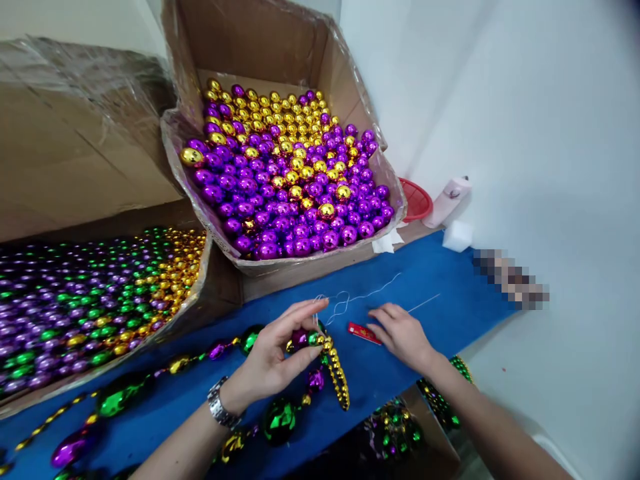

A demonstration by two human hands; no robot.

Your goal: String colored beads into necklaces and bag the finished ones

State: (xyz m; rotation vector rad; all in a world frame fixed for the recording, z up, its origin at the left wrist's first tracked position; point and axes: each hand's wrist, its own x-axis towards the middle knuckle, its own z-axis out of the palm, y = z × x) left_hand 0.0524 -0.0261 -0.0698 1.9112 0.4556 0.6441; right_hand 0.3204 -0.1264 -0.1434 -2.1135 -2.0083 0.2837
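My left hand (277,357) is closed in a pinch on a strand of gold, purple and green beads (336,370), held just above the blue table cover (415,280). A thin white thread (360,299) runs from the strand across the cover. My right hand (400,333) lies low on the cover, fingers bent toward a small red lighter (363,333) and touching its end. Larger green and purple beads (280,420) of the strand lie on the cover below my left hand.
A cardboard box (310,267) of purple and gold balls stands behind the hands. A second box (195,293) of bead strands sits at the left. A red basket (416,199), a white bottle (447,200) and a white block (457,235) stand by the wall at the right.
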